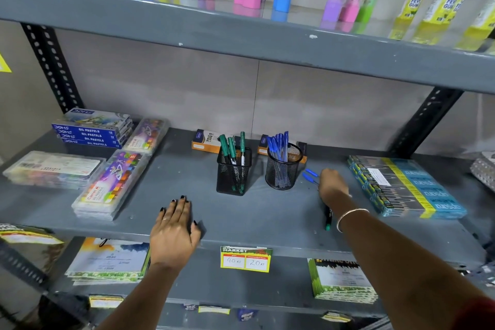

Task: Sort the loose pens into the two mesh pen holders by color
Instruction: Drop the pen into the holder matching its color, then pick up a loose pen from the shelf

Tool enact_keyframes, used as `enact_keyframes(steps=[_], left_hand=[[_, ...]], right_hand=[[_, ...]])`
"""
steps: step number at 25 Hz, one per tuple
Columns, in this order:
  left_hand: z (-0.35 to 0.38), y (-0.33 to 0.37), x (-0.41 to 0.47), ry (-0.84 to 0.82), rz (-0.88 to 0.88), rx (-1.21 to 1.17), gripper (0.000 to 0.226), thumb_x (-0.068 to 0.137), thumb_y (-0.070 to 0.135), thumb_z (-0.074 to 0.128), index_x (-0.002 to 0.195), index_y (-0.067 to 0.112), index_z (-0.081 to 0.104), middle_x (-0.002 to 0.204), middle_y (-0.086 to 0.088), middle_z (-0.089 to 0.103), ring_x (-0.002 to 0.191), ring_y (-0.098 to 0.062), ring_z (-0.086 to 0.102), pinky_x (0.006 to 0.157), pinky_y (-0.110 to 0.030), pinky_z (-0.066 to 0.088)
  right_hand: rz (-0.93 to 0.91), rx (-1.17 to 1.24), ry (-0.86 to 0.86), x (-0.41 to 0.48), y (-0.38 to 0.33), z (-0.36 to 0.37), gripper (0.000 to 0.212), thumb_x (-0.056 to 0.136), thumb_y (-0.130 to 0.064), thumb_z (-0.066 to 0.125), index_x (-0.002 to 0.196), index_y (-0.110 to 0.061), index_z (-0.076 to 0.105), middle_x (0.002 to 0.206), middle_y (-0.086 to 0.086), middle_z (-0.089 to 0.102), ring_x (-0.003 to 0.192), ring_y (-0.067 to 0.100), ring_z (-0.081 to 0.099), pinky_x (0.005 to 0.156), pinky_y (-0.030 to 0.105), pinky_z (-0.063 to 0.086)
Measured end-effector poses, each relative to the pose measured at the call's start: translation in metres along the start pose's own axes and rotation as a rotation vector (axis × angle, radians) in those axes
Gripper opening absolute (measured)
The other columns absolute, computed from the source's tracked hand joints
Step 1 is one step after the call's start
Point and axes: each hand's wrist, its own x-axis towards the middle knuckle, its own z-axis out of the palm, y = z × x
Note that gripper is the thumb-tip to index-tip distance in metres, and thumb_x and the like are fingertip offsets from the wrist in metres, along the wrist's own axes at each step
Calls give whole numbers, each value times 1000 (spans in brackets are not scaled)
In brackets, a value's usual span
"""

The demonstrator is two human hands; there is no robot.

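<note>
Two black mesh holders stand mid-shelf. The square holder [233,173] on the left has three green pens; the round holder [283,167] to its right has several blue pens. My right hand [332,183] is just right of the round holder, fingers closed around two blue pens [310,175] whose caps stick out to the left. A loose green pen [328,218] lies on the shelf under my right wrist. My left hand [175,225] rests flat on the shelf's front edge, fingers spread, holding nothing.
Two orange pen boxes [205,140] lie behind the holders. Oil pastel boxes [92,128] and colour sets [112,185] fill the left; a blue-yellow pack stack [404,187] sits right. A grey upper shelf [241,35] overhangs. A price tag [246,260] hangs on the front lip.
</note>
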Motion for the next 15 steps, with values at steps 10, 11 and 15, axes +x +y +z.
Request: enact_keyframes(steps=[10,11,15], left_hand=[[3,-2,1,-12,-1,9,59,76,31,30,110,-5,62,117,-20,62,107,-36,58,97,-38,23],[3,-2,1,-15,-3,8,59,76,31,30,111,-5,62,117,-20,62,107,-36,58,97,-38,24],[4,-1,0,-13,-13,-13,59,75,31,30,109,-5,63,116,-21,62,106,-36,58,96,-39,25]], right_hand=[[101,187,224,-1,-5,-36,25,92,-5,54,112,7,62,117,28,64,111,41,62,87,41,52],[108,288,282,3,-11,-48,25,92,-7,54,109,8,64,113,30,66,107,41,64,80,37,54],[-62,482,377,12,-59,-87,26,90,-16,55,98,2,72,98,23,74,92,32,72,64,22,48]])
